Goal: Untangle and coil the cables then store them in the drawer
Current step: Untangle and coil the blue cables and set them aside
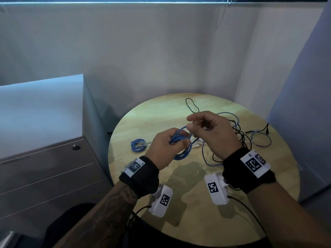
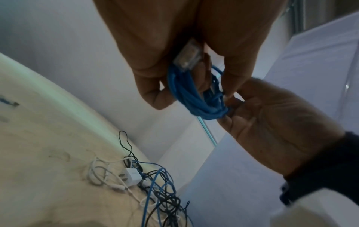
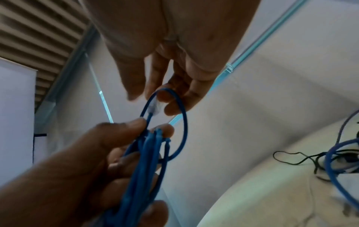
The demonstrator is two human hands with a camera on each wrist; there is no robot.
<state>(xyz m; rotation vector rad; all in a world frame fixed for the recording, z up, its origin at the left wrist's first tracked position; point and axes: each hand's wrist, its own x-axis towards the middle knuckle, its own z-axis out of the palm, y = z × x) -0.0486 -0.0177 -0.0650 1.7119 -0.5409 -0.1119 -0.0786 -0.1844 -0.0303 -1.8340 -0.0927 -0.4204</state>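
Both hands work above the round desk [image 1: 161,111]: the left hand [image 1: 162,147] grips a blue cable coil [image 1: 179,140], while the right hand [image 1: 213,129] pinches its clear plug [image 3: 154,106]; tangled cables [image 1: 238,133] lie far right.

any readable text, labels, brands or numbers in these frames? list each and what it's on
No readable words, brands or numbers.
Left wristband tag: black-and-white square code; tiny mark beside it too small to read.
Right wristband tag: square codes only, small marks blurred.
Two white wrist camera units: square codes, no text.
White charger: no legible print.
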